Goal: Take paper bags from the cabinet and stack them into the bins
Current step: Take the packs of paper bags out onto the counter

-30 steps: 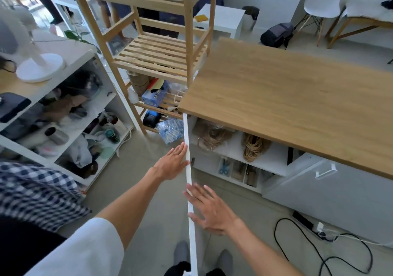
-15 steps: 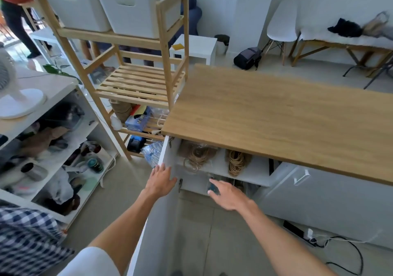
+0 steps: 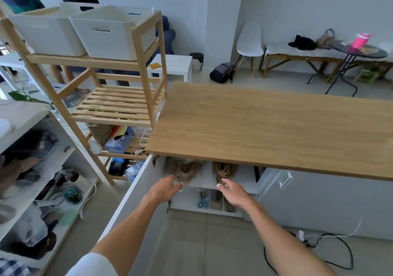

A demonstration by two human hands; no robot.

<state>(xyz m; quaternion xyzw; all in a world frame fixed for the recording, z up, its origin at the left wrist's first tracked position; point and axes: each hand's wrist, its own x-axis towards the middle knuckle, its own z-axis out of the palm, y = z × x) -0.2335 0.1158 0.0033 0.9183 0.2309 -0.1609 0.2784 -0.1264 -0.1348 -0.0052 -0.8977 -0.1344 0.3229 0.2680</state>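
The white cabinet (image 3: 238, 183) under the wooden countertop (image 3: 265, 126) stands with its left door (image 3: 136, 195) swung wide. On its upper shelf lie two piles of brown paper bags with twine handles, the left pile (image 3: 185, 169) and the right pile (image 3: 224, 169). My left hand (image 3: 164, 189) reaches the front of the left pile, fingers touching it. My right hand (image 3: 232, 192) is at the shelf edge below the right pile, fingers spread. Two white bins (image 3: 106, 35) sit on top of the wooden rack (image 3: 119, 107) at left.
The cabinet's right door (image 3: 285, 180) is partly open. Scissors (image 3: 202, 200) and small items lie in a tray on the lower shelf. A cluttered white shelf unit (image 3: 42, 180) stands at left. Black cables (image 3: 331, 252) trail on the floor at right. People stand behind the rack.
The left door has swung fully open. Both hands left the door and moved forward into the cabinet to the bag piles. The view has tilted up.
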